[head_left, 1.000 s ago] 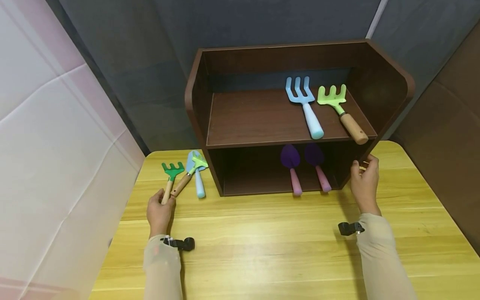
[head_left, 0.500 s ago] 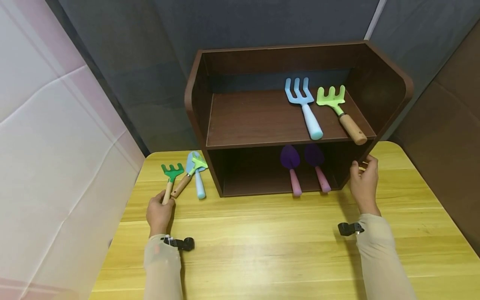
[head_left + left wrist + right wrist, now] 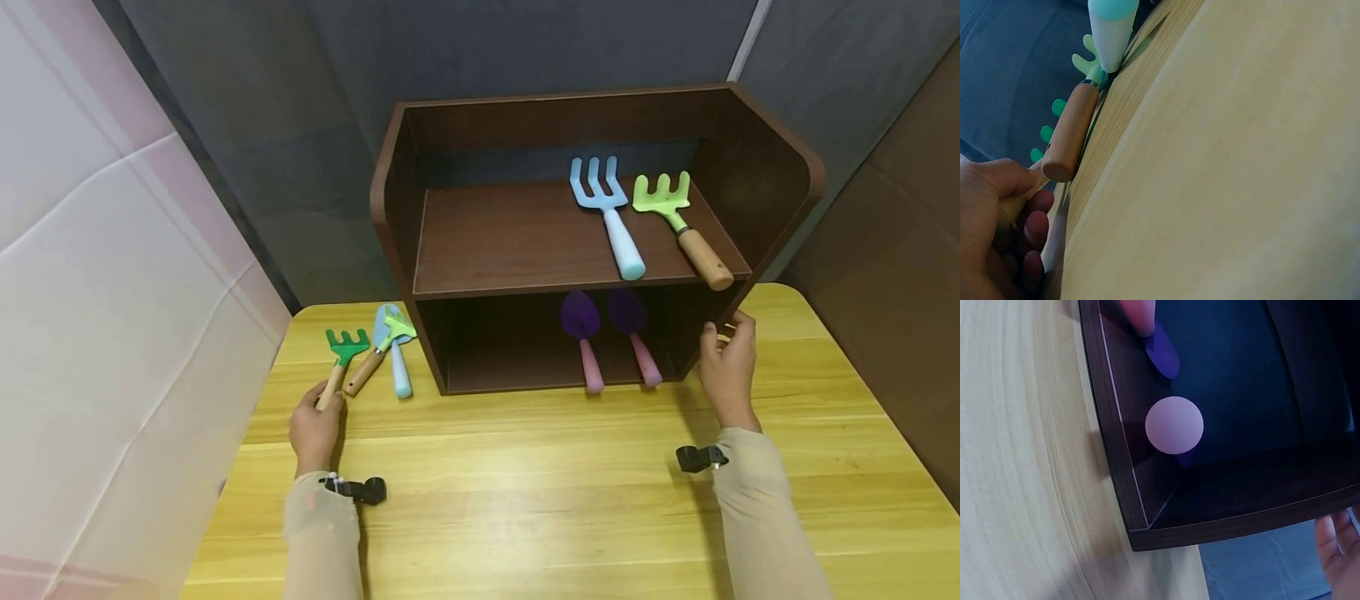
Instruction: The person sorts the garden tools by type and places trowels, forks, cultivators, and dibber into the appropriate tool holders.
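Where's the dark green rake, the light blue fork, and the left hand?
Dark green rake (image 3: 335, 380): head view, on its pale wooden handle.
Light blue fork (image 3: 620, 237): head view, on its handle.
Left hand (image 3: 313, 427): head view, middle of the hand.

White wall (image 3: 112, 275) on the left, tinged pink; dark grey wall (image 3: 225, 108) across the back; brown wall (image 3: 888, 200) right; and glare (image 3: 517, 496) gleaming off the yellow wood-grain surface (image 3: 592, 442)!

Green rake (image 3: 345, 348), matt wood and seemingly painted metal; glossy table (image 3: 510, 492)
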A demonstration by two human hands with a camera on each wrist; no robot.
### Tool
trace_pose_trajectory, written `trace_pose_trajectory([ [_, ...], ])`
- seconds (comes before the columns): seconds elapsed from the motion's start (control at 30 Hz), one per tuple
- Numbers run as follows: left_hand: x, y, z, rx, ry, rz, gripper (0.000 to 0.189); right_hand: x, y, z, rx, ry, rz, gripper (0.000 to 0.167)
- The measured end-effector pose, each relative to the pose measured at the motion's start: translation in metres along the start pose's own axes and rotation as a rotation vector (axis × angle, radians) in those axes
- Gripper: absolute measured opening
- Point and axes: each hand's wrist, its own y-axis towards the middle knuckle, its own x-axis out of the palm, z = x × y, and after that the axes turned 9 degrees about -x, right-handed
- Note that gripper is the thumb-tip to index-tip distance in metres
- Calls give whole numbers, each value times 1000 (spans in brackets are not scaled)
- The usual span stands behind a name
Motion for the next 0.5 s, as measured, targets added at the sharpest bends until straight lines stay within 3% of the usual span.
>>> trace_pose_trajectory([
  [0.33,-2,-2,3,-25,-120,-24,48,0,0,-1,2,-1,-10,41],
  [0.5,-1,-2,3,-26,-164,-6,47,0,-1,-3,0,0,-9,41],
])
